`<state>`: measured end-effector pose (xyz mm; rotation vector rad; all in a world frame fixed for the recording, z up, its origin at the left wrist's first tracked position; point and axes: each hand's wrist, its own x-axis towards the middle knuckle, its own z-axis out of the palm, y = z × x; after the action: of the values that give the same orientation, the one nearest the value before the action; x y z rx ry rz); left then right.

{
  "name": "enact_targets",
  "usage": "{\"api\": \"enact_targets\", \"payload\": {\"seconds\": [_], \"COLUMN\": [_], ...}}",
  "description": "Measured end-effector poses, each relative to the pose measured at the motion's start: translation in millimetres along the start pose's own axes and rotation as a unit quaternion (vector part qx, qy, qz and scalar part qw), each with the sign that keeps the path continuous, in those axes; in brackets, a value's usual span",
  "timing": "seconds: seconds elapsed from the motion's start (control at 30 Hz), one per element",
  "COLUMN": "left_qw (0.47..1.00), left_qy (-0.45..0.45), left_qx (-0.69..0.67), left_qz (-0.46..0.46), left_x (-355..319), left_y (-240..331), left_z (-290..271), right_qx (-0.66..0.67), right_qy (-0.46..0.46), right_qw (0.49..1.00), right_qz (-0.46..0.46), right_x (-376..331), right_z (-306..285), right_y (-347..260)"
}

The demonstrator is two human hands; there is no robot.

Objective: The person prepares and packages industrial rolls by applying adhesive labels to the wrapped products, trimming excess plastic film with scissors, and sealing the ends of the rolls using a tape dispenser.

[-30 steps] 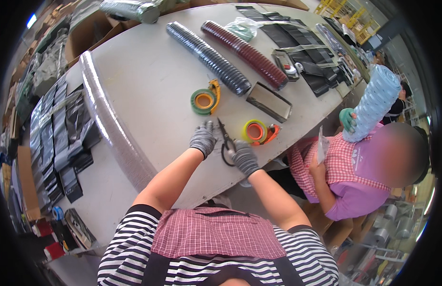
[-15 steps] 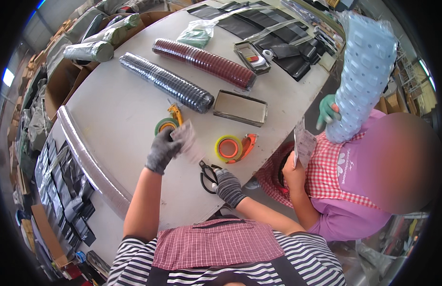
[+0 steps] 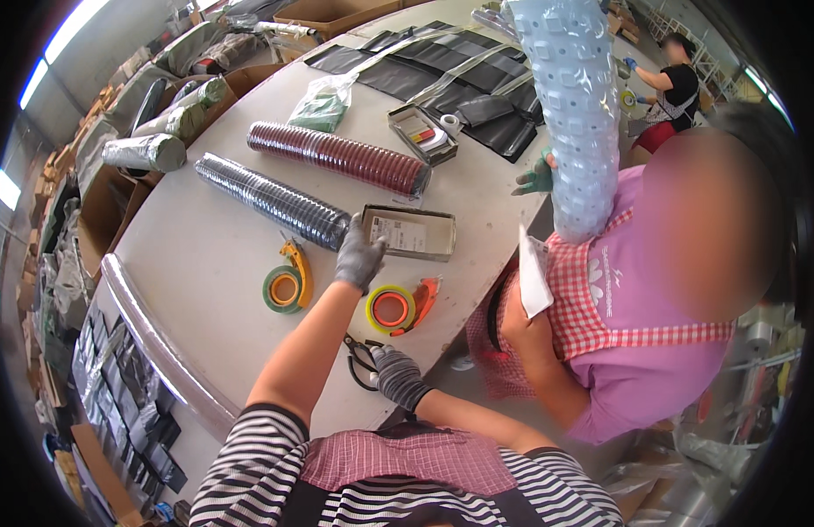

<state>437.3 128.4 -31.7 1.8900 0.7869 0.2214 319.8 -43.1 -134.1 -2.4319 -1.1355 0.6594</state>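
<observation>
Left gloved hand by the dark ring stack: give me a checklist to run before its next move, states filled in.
1. Left hand at the end of the long dark stack of rings: ok.
2. Grip closed on a ring: cannot tell.
3. Right hand resting on the black-handled scissors: ok.
4. Clear rectangular box crowds the left hand: not ok.
5. Yellow tape dispenser apart from both hands: ok.
</observation>
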Motion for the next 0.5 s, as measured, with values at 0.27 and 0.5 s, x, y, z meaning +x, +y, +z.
{"api": "enact_targets", "payload": {"seconds": [0.27,0.5], "left_qw": [0.990,0.941], "left_qy": [-0.115,-0.288], "left_qx": [-0.008,-0.165], "left_qz": [0.079,0.071], "left_x": [-159.0,-280.2], "left_y": [-75.8,-144.4], "left_z": [-59.0,-105.2], "right_qx": [-0.019,0.023], "right_qy": [0.057,-0.170], "right_qw": [0.998,0.978], "right_qz": [-0.014,0.117], "right_x": [-12.6,-134.3], "right_z": [2.0,50.7], "right_y": [-5.7,-33.5]}}
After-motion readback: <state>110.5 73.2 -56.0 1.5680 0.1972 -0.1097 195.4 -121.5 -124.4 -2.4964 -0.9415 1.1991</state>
